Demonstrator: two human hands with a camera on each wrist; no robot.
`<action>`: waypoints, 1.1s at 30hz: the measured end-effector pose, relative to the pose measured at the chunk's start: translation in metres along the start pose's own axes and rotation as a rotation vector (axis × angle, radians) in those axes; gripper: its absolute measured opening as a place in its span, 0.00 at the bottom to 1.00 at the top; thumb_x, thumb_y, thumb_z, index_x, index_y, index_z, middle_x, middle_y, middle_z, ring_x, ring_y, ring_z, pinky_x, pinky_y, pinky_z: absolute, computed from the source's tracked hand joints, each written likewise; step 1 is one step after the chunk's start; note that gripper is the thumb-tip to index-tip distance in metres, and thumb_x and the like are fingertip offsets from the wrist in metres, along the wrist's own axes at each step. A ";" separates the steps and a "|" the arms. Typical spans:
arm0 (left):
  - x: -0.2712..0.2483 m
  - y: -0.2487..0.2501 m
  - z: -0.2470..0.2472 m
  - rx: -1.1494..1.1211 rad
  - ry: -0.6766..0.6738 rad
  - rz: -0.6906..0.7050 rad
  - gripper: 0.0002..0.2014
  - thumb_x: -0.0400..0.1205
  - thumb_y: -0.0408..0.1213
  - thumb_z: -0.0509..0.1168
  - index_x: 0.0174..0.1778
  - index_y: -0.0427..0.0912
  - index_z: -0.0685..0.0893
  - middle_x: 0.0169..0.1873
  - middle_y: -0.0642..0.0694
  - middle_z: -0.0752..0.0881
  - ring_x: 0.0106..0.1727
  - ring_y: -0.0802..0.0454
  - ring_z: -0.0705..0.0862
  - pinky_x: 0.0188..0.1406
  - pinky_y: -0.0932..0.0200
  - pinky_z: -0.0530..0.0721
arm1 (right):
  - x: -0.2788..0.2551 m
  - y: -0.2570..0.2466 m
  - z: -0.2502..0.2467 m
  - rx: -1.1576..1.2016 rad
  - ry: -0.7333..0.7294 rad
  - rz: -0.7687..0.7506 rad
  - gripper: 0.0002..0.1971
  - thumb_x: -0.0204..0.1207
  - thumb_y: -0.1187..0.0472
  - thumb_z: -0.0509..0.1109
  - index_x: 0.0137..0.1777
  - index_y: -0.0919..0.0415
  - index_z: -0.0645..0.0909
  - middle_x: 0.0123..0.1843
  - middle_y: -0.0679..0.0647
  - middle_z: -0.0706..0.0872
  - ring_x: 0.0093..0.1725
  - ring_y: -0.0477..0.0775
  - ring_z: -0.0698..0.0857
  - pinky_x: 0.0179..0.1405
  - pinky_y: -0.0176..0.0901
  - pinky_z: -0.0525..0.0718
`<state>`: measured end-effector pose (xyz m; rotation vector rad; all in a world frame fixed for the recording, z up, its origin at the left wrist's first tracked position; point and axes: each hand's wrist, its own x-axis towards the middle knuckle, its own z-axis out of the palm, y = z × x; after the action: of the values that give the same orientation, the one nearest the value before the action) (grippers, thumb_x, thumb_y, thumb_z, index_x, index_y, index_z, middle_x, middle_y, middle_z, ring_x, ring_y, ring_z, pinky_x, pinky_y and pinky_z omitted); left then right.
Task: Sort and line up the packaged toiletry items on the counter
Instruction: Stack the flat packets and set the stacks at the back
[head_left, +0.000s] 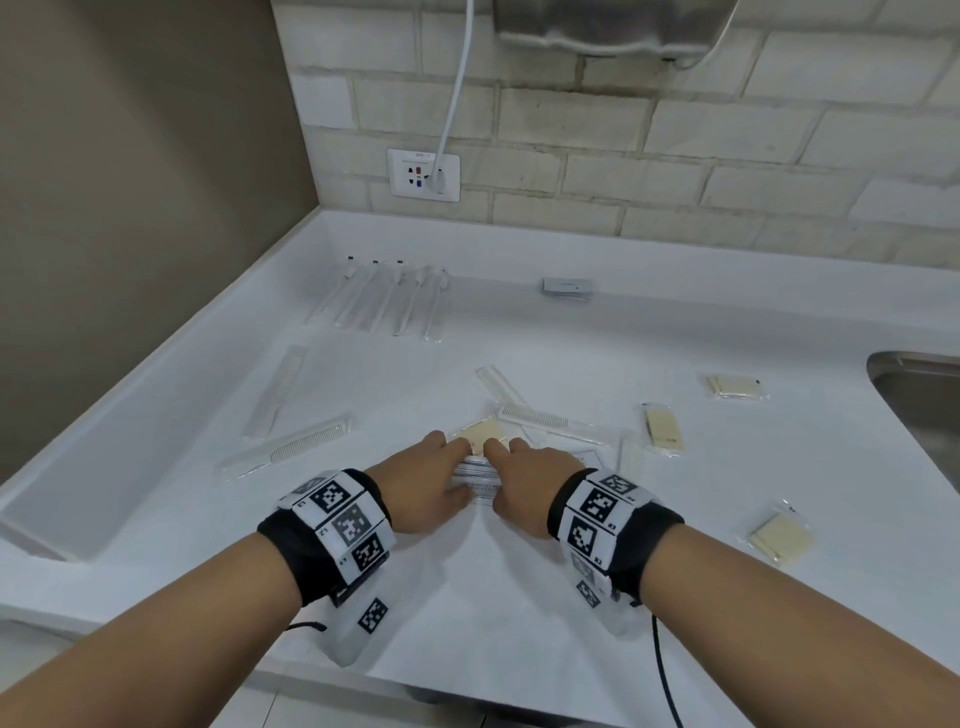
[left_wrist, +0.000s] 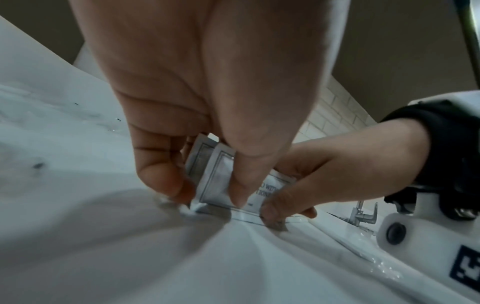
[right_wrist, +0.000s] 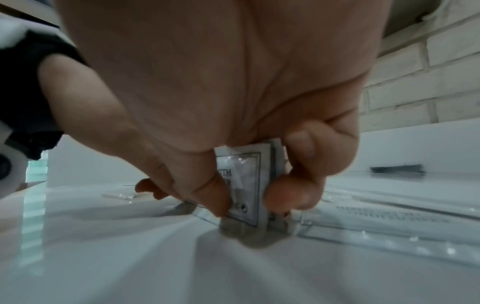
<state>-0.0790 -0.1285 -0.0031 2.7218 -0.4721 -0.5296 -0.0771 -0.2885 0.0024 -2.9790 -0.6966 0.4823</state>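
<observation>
Both hands, left hand (head_left: 423, 486) and right hand (head_left: 524, 480), pinch the sachets (left_wrist: 221, 174) upright between them, long edges resting on the counter (head_left: 467, 597), each hand equally near.

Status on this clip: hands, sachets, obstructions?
Both hands pinching sachets upright on counter. Comb and pale packet close behind.

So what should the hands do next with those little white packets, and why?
Probably tap the stack of sachets square on the counter, then lift it. The left hand and right hand both pinch it upright on its edge, and the sachets look fanned, not flush. A similar small stack lies at the back, a likely place for them.
</observation>
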 end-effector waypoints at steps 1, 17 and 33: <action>0.001 0.001 -0.001 -0.003 0.003 0.008 0.14 0.83 0.44 0.61 0.61 0.43 0.73 0.49 0.48 0.70 0.46 0.49 0.78 0.52 0.55 0.79 | 0.002 0.000 0.000 0.032 -0.012 -0.001 0.17 0.80 0.58 0.60 0.67 0.60 0.66 0.58 0.59 0.77 0.52 0.63 0.83 0.42 0.48 0.75; 0.000 -0.033 -0.012 -0.234 0.058 0.067 0.04 0.85 0.43 0.62 0.53 0.52 0.76 0.36 0.59 0.81 0.32 0.65 0.78 0.32 0.74 0.72 | -0.003 0.060 -0.028 0.327 0.073 0.096 0.19 0.72 0.58 0.72 0.62 0.54 0.75 0.61 0.49 0.82 0.55 0.51 0.81 0.53 0.40 0.79; 0.008 -0.028 -0.011 -0.437 0.057 0.022 0.04 0.83 0.39 0.65 0.51 0.44 0.79 0.40 0.41 0.86 0.32 0.48 0.87 0.33 0.51 0.88 | -0.004 0.048 -0.016 0.298 0.023 -0.037 0.15 0.67 0.61 0.78 0.36 0.49 0.71 0.41 0.45 0.75 0.43 0.50 0.73 0.43 0.43 0.73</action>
<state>-0.0604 -0.1043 -0.0063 2.3042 -0.3252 -0.4828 -0.0548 -0.3330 0.0133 -2.6852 -0.6150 0.5001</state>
